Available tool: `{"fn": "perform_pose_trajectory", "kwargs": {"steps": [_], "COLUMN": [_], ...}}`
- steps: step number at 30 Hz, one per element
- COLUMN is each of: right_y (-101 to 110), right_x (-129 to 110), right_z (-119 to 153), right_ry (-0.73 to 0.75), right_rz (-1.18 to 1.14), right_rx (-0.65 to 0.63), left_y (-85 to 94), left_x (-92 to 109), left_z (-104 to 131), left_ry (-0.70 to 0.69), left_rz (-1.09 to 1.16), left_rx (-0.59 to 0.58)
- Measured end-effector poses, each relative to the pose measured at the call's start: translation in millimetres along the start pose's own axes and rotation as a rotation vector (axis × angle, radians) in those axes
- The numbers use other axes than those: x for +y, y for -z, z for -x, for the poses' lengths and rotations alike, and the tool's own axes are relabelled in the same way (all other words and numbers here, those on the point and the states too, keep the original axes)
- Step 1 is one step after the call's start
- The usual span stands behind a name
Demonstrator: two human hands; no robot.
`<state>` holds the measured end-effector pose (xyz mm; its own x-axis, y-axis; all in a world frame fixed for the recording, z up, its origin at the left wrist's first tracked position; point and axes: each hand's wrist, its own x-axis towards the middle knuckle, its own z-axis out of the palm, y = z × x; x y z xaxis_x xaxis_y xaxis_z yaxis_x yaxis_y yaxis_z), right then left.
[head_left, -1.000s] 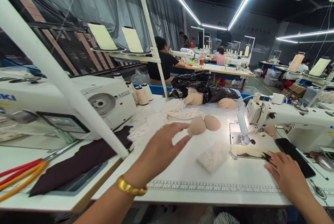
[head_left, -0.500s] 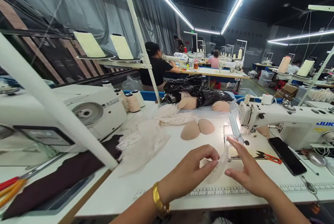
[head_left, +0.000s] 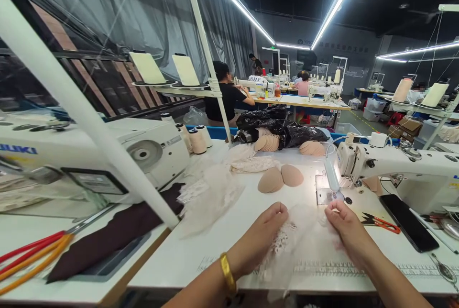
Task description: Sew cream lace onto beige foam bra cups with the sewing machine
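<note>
Two bare hands hold a sheer lace piece [head_left: 308, 238] spread between them above a white desk [head_left: 215, 250] on a busy sewing floor. The left hand [head_left: 267, 234], below a gold bracelet [head_left: 227, 272], has its fingers curled in and its grip closed on the left side of the pale fabric. The right hand [head_left: 347, 229] pinches the upper right edge, thumb against fingertips, its grip narrow and shut on the material. The lace hangs between the hands, in front of the needle area of a white sewing machine [head_left: 394, 162], and its thin mesh lets the printed ruler markings [head_left: 409, 269] show through.

Just beyond the hands, two groups of beige molded cups [head_left: 270, 181] lie side by side, touching. A heap of pale lace [head_left: 211, 198] spreads to their left. Right of the right hand, orange-handled thread snips [head_left: 385, 224] lie near a black smartphone [head_left: 409, 222], while a small lamp [head_left: 332, 174] lights the machine's plate.

At the back of the desk, more beige cups [head_left: 267, 141] sit beside black plastic bags [head_left: 265, 116], with thread cones [head_left: 197, 140] to the left. Farther off, a person in a black top [head_left: 224, 100] sits at another machine.
</note>
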<state>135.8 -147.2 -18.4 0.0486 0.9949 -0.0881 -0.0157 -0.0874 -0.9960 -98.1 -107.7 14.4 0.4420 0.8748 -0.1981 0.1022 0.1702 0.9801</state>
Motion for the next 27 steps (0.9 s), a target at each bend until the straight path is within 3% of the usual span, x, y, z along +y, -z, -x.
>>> {"fn": "perform_pose_trajectory", "kwargs": {"steps": [2,6,8,12,17,20,24,27], "right_y": [2.6,5.7,6.4,10.7,21.2,25.9,28.5,27.2], "right_x": [9.5,19.6,18.3,8.0,-2.9,-5.4,-8.1,-10.1], "right_z": [-14.8,-28.4,-26.1,-12.9,9.8,22.7,33.8,38.8], "right_ry": [0.003,0.032,0.038,-0.018,-0.066,-0.050,-0.008,0.040], "right_rz": [0.128,0.185,0.175,0.102,0.034,-0.014,-0.055,-0.065], "right_rx": [0.033,0.050,0.056,0.030,0.036,0.048,0.061,0.074], "left_y": [11.5,44.8,57.6,68.2,65.7,52.5,19.1,-7.4], "left_x": [-0.7,8.8,13.9,18.7,28.7,39.0,45.8,44.2], "left_z": [-12.2,-46.4,-62.3,-80.3,-73.7,-52.9,-20.1,-9.4], "left_ry": [-0.102,-0.367,-0.368,-0.359,-0.406,-0.429,-0.421,-0.390], "left_rz": [-0.317,-1.011,-1.125,-1.234,-1.258,-1.091,-0.636,-0.531], "left_rx": [0.067,0.389,0.425,0.383,0.438,0.495,0.278,0.125]}}
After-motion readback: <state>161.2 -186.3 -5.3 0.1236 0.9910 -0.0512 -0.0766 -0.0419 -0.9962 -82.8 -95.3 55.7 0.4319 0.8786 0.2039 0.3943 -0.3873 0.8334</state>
